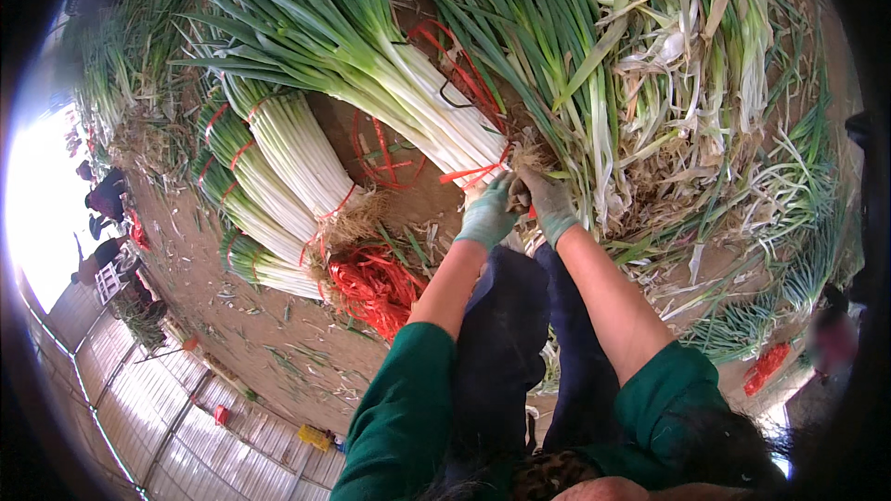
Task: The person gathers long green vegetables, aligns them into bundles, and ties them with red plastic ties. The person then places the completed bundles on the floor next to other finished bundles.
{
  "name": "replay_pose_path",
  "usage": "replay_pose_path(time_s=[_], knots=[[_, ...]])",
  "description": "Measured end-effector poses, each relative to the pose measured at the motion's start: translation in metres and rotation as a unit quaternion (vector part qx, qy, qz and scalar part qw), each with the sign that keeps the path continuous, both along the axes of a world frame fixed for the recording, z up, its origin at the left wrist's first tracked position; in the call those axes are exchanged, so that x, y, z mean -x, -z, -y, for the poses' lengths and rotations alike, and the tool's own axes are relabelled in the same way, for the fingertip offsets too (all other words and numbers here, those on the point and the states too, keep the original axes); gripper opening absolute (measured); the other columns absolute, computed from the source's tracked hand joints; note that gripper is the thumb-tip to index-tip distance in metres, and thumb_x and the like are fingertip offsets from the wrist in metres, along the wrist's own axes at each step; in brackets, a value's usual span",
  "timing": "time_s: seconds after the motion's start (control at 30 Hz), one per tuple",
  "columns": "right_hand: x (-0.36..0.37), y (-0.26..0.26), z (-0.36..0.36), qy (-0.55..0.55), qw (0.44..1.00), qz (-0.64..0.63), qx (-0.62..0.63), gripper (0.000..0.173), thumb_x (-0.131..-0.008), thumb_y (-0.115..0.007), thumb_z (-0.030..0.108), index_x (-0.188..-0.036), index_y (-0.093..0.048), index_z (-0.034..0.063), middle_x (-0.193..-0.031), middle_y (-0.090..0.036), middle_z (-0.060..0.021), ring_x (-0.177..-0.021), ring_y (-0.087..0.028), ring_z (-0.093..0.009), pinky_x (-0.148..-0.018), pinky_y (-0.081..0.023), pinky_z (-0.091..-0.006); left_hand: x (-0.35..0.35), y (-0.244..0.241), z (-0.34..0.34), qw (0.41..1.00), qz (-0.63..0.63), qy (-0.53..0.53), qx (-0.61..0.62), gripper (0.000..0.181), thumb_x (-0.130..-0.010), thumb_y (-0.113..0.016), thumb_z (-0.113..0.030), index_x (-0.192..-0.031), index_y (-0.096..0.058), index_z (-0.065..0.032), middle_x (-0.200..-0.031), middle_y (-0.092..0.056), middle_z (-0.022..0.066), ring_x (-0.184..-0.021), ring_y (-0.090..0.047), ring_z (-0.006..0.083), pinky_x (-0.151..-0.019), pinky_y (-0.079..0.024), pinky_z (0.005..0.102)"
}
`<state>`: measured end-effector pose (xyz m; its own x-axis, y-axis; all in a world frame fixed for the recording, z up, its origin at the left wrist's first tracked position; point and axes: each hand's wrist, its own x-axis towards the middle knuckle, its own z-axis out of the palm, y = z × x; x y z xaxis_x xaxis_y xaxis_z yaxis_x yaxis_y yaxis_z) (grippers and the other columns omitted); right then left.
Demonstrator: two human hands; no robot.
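Before me lies a large bunch of green onions (418,97), white stalks towards me, green tops away. A red plastic tie (475,172) wraps around its root end. My left hand (489,212), in a pale green glove, is closed at the tie by the roots. My right hand (548,200), in a dirty, greyish glove, meets it there with bent fingers; a bit of red tie shows below them. What each fingertip grips is partly hidden. A dark wire hoop (451,97) stands against the stalks.
Several tied green onion bundles (299,153) lie to the left, beside a heap of red plastic ties (372,287). Loose green onions (536,35) and untrimmed ones with dry leaves (668,97) cover the ground ahead and right. Other people (106,196) are at the far left; another person (832,337) is at the right.
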<state>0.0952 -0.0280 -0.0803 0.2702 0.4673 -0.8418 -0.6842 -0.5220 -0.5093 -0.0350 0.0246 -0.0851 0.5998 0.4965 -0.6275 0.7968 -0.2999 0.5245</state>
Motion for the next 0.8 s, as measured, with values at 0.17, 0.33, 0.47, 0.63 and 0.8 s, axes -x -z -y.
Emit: replay_pose_path(time_s=[0.17, 0.33, 0.47, 0.63, 0.8], knots=[[-0.026, -0.022, 0.009, 0.004, 0.995, -0.099, 0.011, 0.050, -0.095, -0.052, 0.043, -0.062, -0.058, 0.0063, -0.057, -0.054, -0.0021, -0.051, -0.045, -0.011, -0.050, -0.037, -0.0251, -0.025, 0.064, 0.017, 0.959, 0.028, -0.034, 0.280, 0.014, -0.087, -0.057, -0.009, -0.101, -0.057, -0.0080, -0.081, -0.060, 0.0018, -0.066, -0.054, 0.0110, -0.054, -0.043, 0.0228], [-0.011, -0.036, -0.011, -0.006, 0.995, -0.084, 0.062, 0.052, -0.096, -0.051, 0.043, -0.060, -0.057, 0.0058, -0.055, -0.051, -0.0002, -0.049, -0.044, -0.008, -0.048, -0.035, -0.0233, 0.017, 0.069, 0.040, 0.923, 0.102, -0.168, 0.331, 0.027, -0.085, -0.056, -0.006, -0.112, -0.054, -0.0073, -0.089, -0.063, 0.0041, -0.073, -0.059, 0.0161, -0.059, -0.047, 0.0280], [-0.009, -0.051, -0.021, 0.002, 0.990, -0.108, 0.085, 0.048, -0.097, -0.050, 0.040, -0.066, -0.059, 0.0054, -0.059, -0.051, -0.0003, -0.052, -0.041, -0.007, -0.051, -0.036, -0.0235, -0.030, -0.020, -0.038, 0.952, -0.025, -0.028, 0.303, 0.040, -0.078, -0.067, -0.012, -0.116, -0.053, -0.0080, -0.098, -0.065, 0.0114, -0.090, -0.063, 0.0268, -0.075, -0.051, 0.0340], [-0.005, -0.059, -0.042, -0.012, 0.986, -0.119, 0.113, 0.047, -0.097, -0.050, 0.039, -0.066, -0.058, 0.0054, -0.059, -0.050, 0.0004, -0.052, -0.040, -0.007, -0.050, -0.035, -0.0229, -0.014, -0.031, -0.042, 0.959, 0.096, -0.095, 0.249, 0.016, -0.084, -0.057, -0.001, -0.098, -0.055, -0.0073, -0.084, -0.063, 0.0070, -0.074, -0.063, 0.0233, -0.065, -0.051, 0.0315], [-0.007, -0.064, -0.049, -0.026, 0.988, -0.094, 0.122, 0.046, -0.097, -0.052, 0.038, -0.066, -0.058, 0.0055, -0.060, -0.052, -0.0001, -0.051, -0.040, -0.007, -0.049, -0.034, -0.0233, -0.009, -0.014, -0.033, 0.941, 0.078, -0.149, 0.294, 0.019, -0.081, -0.064, -0.008, -0.096, -0.054, -0.0061, -0.082, -0.063, 0.0120, -0.082, -0.064, 0.0315, -0.069, -0.051, 0.0362]])
